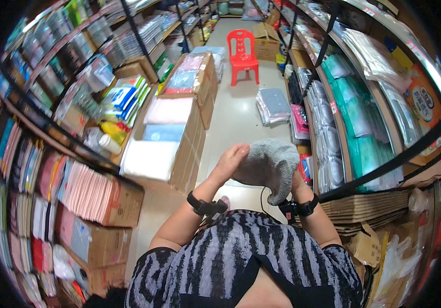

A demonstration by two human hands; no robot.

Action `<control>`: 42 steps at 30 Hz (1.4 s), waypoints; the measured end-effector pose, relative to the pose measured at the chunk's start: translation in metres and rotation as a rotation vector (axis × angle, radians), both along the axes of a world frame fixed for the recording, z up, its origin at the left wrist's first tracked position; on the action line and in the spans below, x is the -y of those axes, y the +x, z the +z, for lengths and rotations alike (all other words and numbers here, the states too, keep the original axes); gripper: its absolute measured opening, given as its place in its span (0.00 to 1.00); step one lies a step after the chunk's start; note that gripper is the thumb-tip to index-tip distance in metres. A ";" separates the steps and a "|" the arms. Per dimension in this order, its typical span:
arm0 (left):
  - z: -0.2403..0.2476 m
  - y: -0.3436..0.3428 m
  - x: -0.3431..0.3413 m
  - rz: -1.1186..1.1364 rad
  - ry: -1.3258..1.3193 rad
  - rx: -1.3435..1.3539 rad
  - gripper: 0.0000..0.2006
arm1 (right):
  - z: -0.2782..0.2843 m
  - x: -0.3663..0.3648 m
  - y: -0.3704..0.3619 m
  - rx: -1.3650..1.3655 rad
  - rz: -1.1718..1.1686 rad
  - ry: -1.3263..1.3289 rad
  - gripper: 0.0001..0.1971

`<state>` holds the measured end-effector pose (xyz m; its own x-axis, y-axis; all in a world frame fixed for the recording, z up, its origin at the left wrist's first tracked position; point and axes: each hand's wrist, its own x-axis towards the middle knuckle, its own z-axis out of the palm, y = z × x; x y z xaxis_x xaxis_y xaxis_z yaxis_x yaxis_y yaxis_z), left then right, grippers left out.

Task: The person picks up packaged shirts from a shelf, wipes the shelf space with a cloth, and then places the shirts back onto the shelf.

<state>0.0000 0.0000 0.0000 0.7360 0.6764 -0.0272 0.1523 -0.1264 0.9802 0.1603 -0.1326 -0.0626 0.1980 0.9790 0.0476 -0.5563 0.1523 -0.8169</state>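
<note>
A grey, fuzzy towel (269,164) is held up in front of my chest, bunched and folded over, with one end hanging down on the right. My left hand (232,160) grips its left edge, thumb on top and the other fingers partly hidden. At the right edge my right hand (298,182) is closed on the cloth, its fingers mostly behind the folds. Each wrist wears a black strap, and a thin black cable loops below the towel by the right wrist.
Open cartons (187,149) of folded towels line the left. Packed shelves rise on both sides. A stack of wrapped grey textiles (273,105) lies on the aisle floor, with a red plastic chair (243,56) beyond it. Brown ribbed cardboard (371,210) is piled at right.
</note>
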 end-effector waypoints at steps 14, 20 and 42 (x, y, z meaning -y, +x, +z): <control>-0.004 0.157 -0.235 -0.049 -0.560 0.365 0.17 | 0.021 -0.228 0.134 -0.346 -0.067 -0.121 0.20; -0.002 0.239 -0.329 -0.032 -0.543 0.349 0.18 | 0.009 -0.338 0.222 -0.481 0.028 -0.033 0.22; -0.050 0.497 -0.646 -0.616 -0.566 -0.216 0.18 | -0.030 -0.546 0.462 -0.677 -0.721 0.023 0.26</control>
<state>0.4968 0.6456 -0.0501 0.9068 0.0010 -0.4216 0.4079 0.2508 0.8779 0.6223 0.4129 -0.0924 0.7387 0.6138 -0.2785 -0.6731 0.6498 -0.3530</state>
